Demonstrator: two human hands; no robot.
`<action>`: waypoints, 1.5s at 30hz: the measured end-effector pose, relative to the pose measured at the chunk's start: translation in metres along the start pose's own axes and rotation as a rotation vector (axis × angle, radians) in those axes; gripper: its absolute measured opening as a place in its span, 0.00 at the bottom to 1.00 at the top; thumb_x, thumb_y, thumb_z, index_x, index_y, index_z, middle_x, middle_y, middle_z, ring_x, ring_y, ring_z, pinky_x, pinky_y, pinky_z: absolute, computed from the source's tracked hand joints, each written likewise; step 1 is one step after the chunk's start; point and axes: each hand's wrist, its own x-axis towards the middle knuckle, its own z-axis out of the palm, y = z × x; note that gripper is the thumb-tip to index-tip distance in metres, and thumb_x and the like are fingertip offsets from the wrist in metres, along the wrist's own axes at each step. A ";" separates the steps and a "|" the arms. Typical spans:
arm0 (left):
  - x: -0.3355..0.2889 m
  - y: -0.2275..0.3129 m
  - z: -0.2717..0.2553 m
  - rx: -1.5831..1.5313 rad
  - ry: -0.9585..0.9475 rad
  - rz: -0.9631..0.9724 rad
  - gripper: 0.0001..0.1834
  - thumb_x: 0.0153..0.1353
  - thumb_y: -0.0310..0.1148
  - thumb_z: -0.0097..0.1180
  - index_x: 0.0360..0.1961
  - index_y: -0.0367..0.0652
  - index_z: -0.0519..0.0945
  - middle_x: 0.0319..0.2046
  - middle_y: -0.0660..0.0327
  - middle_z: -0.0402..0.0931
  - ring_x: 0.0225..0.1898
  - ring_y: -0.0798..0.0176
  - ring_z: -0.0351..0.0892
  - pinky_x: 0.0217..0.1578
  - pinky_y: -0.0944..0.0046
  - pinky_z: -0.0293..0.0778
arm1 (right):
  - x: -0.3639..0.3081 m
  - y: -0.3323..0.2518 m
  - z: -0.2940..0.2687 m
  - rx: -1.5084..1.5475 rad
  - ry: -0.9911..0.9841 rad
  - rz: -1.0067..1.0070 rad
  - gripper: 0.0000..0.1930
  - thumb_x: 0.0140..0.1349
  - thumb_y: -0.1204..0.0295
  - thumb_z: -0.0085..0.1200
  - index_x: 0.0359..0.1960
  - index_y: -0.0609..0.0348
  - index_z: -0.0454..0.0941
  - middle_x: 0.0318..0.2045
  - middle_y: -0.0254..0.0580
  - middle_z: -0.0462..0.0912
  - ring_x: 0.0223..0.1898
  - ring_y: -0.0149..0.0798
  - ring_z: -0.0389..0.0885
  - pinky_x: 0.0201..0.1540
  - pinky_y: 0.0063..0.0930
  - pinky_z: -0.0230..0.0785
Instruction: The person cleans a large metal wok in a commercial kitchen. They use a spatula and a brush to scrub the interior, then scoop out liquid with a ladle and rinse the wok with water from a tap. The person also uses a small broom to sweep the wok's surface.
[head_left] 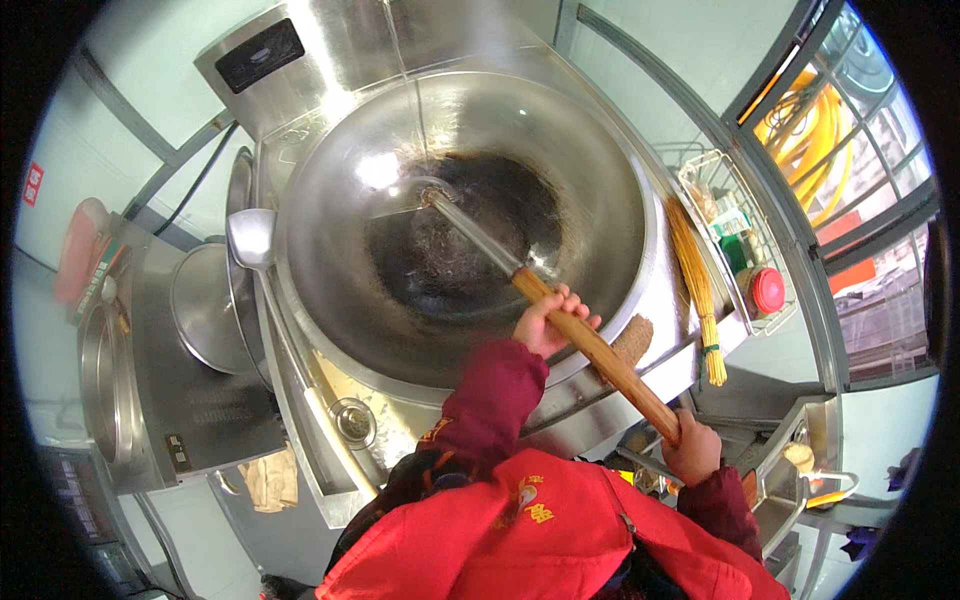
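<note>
A long wok spatula (pixel 610 363) with a thick wooden handle and a metal shaft slants across the large steel wok (pixel 330 290). My left hand (pixel 550 318) wraps round the upper wood, above the near rim of the wok. Lower down, my right hand (pixel 693 450) is closed round the handle's end, outside the wok. The spatula's metal blade (pixel 400 196) lies within the wok, at the edge of its dark, blackened bottom; glare blurs its outline. Beside the handle, a brown rough pad (pixel 632 340) rests on the stove's front right edge, partly hidden.
Left of the wok lies another metal spatula (pixel 252 238). A round drain strainer (pixel 353 422) sits near the front left. On the right are a bundled straw brush (pixel 695 280) and a wire basket (pixel 730 180) with a red-lidded jar (pixel 768 290). Metal pans (pixel 208 310) stand far left.
</note>
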 end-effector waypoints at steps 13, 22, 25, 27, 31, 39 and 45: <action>-0.046 -0.025 0.026 0.275 -0.286 -0.257 0.15 0.46 0.27 0.59 0.30 0.51 0.65 0.38 0.63 0.68 0.51 0.59 0.64 0.57 0.52 0.55 | -0.018 0.074 0.093 0.055 0.439 -0.031 0.11 0.40 0.73 0.56 0.25 0.57 0.68 0.23 0.46 0.73 0.28 0.53 0.73 0.29 0.44 0.65; -0.063 -0.040 0.032 0.283 -0.323 -0.324 0.14 0.49 0.28 0.57 0.35 0.50 0.66 0.46 0.57 0.67 0.54 0.52 0.64 0.56 0.48 0.57 | -0.033 0.089 0.110 0.107 0.407 -0.008 0.13 0.38 0.73 0.57 0.27 0.56 0.67 0.25 0.48 0.72 0.30 0.54 0.72 0.31 0.45 0.65; -0.066 -0.042 0.029 0.290 -0.285 -0.329 0.15 0.49 0.28 0.57 0.35 0.51 0.66 0.46 0.58 0.67 0.54 0.54 0.63 0.55 0.49 0.58 | -0.037 0.087 0.108 0.135 0.372 -0.012 0.14 0.39 0.73 0.57 0.27 0.57 0.67 0.25 0.49 0.73 0.30 0.56 0.73 0.31 0.46 0.65; -0.068 -0.042 0.027 0.282 -0.274 -0.328 0.14 0.50 0.28 0.56 0.36 0.52 0.67 0.46 0.58 0.67 0.54 0.54 0.63 0.55 0.48 0.58 | -0.039 0.085 0.105 0.166 0.330 0.007 0.14 0.38 0.72 0.58 0.27 0.56 0.67 0.25 0.49 0.73 0.30 0.55 0.73 0.31 0.46 0.65; -0.072 -0.045 0.026 0.215 -0.265 -0.330 0.10 0.53 0.28 0.54 0.35 0.52 0.68 0.46 0.57 0.67 0.54 0.51 0.63 0.56 0.46 0.55 | -0.044 0.082 0.098 0.138 0.342 -0.056 0.14 0.38 0.71 0.59 0.25 0.56 0.66 0.22 0.47 0.72 0.27 0.55 0.72 0.27 0.46 0.64; -0.054 -0.060 0.037 0.296 -0.187 -0.311 0.11 0.53 0.30 0.55 0.36 0.51 0.68 0.47 0.55 0.67 0.53 0.53 0.64 0.57 0.45 0.54 | -0.038 0.098 0.092 0.219 0.349 -0.032 0.13 0.40 0.69 0.58 0.25 0.56 0.67 0.23 0.45 0.73 0.28 0.53 0.73 0.28 0.44 0.65; -0.005 -0.088 0.049 0.320 -0.050 -0.270 0.10 0.53 0.29 0.53 0.35 0.48 0.67 0.43 0.53 0.69 0.51 0.53 0.66 0.55 0.44 0.57 | -0.019 0.130 0.084 0.287 0.292 0.018 0.11 0.42 0.68 0.57 0.27 0.54 0.69 0.23 0.44 0.75 0.27 0.51 0.75 0.27 0.42 0.66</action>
